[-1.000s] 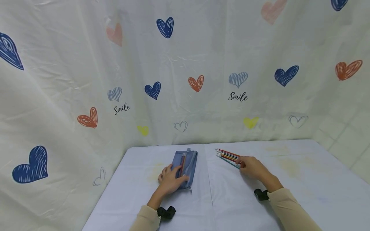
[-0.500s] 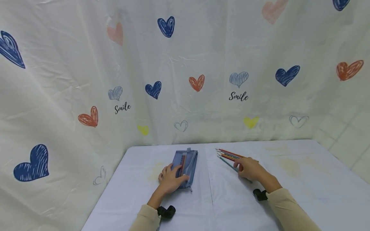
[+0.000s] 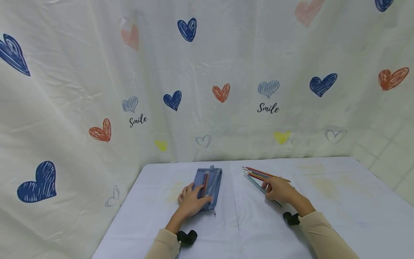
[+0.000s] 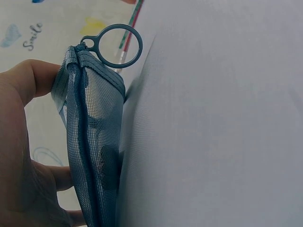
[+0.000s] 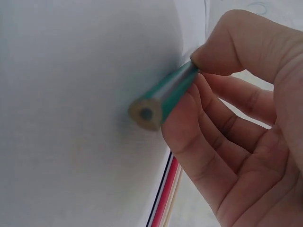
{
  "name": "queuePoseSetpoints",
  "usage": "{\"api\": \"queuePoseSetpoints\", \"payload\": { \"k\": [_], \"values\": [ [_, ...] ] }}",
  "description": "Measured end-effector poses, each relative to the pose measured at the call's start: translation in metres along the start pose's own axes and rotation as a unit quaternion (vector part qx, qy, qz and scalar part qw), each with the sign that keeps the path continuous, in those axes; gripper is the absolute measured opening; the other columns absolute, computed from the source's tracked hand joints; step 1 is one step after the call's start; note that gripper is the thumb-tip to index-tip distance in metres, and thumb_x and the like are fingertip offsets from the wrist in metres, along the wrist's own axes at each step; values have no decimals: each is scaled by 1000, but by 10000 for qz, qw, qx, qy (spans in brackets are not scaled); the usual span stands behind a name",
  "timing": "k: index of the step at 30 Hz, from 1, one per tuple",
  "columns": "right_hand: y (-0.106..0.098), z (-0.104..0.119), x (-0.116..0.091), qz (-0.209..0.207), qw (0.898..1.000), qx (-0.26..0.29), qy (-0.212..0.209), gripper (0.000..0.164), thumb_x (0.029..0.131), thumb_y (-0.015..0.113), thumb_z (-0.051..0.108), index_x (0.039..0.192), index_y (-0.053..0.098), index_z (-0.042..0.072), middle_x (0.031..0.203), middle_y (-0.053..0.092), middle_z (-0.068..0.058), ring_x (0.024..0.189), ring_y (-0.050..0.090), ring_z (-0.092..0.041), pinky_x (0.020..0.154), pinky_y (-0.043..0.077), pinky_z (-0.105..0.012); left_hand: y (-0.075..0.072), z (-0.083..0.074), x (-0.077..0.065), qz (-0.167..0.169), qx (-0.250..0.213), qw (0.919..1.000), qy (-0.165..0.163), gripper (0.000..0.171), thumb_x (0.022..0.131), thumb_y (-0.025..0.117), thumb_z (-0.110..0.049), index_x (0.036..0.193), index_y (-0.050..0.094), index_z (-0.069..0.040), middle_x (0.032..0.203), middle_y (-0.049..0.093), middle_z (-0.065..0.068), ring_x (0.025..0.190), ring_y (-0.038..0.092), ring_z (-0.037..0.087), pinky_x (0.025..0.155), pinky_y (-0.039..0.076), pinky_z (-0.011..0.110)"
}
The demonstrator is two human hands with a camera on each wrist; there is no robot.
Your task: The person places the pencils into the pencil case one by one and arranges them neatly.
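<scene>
A blue-grey mesh pencil case (image 3: 214, 183) with a zip lies on the white table, two reddish-brown pencils (image 3: 205, 180) showing at its top face. My left hand (image 3: 191, 202) rests over its near half, fingers spread and thumb near the right edge. In the left wrist view, the zip's ring pull (image 4: 138, 38) sticks out at the end of the case. My right hand (image 3: 280, 190) pinches a green pencil (image 5: 177, 92) with a silver stripe between thumb and index finger; its blunt end faces the right wrist camera. Several coloured pencils (image 3: 258, 172) lie beside it, partly behind the hand.
The white table (image 3: 213, 241) has a fold line down its middle and faint yellowish stains at the right. Behind its far edge hangs a pale curtain (image 3: 233, 144) printed with hearts. Dark wrist cameras (image 3: 187, 237) are strapped at both cuffs.
My right hand has gone from the pencil bunch to the green pencil and moved slightly nearer me; the other pencils now lie free of its fingers. My left hand stays on the case.
</scene>
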State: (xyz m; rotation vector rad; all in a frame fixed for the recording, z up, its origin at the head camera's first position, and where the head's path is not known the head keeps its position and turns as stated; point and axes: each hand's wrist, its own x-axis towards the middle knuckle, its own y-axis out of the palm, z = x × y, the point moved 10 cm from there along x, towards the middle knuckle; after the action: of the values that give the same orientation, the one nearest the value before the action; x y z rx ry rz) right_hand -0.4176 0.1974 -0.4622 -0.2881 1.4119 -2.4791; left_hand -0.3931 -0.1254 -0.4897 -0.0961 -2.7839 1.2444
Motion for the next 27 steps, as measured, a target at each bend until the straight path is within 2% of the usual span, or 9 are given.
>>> {"api": "queuePoseSetpoints", "payload": {
  "k": [3, 7, 9, 11, 14, 16, 23, 27],
  "values": [
    [-2, -1, 0, -41, 9999, 105, 29, 25, 74, 73, 1, 98, 69, 6, 77, 61, 1, 69, 53, -14, 65, 44, -32, 0, -1, 0, 0, 10, 10000, 5, 75, 85, 69, -57, 147, 55, -17, 164, 27, 24, 149, 20, 48, 111, 11, 74],
    [-5, -3, 0, -97, 9996, 175, 180, 25, 75, 73, 4, 99, 68, 5, 78, 60, 0, 70, 53, -14, 76, 43, -45, 0, -1, 0, 9, 5, 10000, 7, 76, 84, 69, -57, 147, 55, -16, 163, 27, 25, 149, 21, 48, 111, 11, 74],
    [-6, -6, 1, -109, 9989, 313, 328, 25, 76, 74, 5, 100, 68, 4, 80, 60, -1, 72, 54, -15, 76, 44, -48, 0, -1, 0, 15, -15, 10000, 7, 76, 85, 69, -56, 147, 55, -16, 163, 27, 25, 149, 20, 48, 111, 11, 74],
    [-6, -8, 1, -106, 9977, 490, 451, 26, 77, 74, 6, 102, 67, 3, 83, 61, -2, 72, 55, -15, 74, 47, -46, 1, -1, 0, 16, -8, 10000, 10, 75, 85, 69, -56, 147, 55, -16, 164, 27, 25, 149, 20, 48, 111, 11, 74],
    [-5, -10, 2, -82, 9948, 831, 589, 28, 79, 74, 7, 105, 65, 0, 88, 62, -5, 71, 56, -16, 60, 50, -35, 1, -1, 1, 16, -9, 10000, 8, 75, 86, 69, -56, 147, 55, -16, 164, 27, 24, 149, 20, 48, 112, 11, 74],
    [-5, -10, 2, -98, 9933, 974, 611, 31, 80, 74, 7, 108, 65, -1, 89, 63, -5, 70, 57, -16, 58, 50, -32, 1, 0, 1, 18, -8, 10000, 9, 74, 86, 69, -56, 147, 55, -16, 164, 27, 25, 149, 20, 48, 111, 11, 74],
    [-3, -5, 3, -103, 9861, 1588, 466, 40, 81, 71, 2, 119, 63, -2, 90, 61, -7, 61, 57, -16, 54, 49, -31, 1, 0, 1, 8, 4, 10000, -7, 74, 86, 69, -55, 147, 55, -16, 163, 27, 25, 149, 21, 48, 111, 11, 74],
    [-2, -3, 3, -39, 9817, 1848, 467, 41, 83, 70, 1, 123, 61, -3, 93, 61, -8, 65, 57, -16, 56, 51, -31, 1, 1, 1, 7, 7, 10000, -13, 73, 86, 69, -55, 146, 56, -16, 163, 27, 24, 149, 21, 48, 111, 11, 74]
  ]
}}
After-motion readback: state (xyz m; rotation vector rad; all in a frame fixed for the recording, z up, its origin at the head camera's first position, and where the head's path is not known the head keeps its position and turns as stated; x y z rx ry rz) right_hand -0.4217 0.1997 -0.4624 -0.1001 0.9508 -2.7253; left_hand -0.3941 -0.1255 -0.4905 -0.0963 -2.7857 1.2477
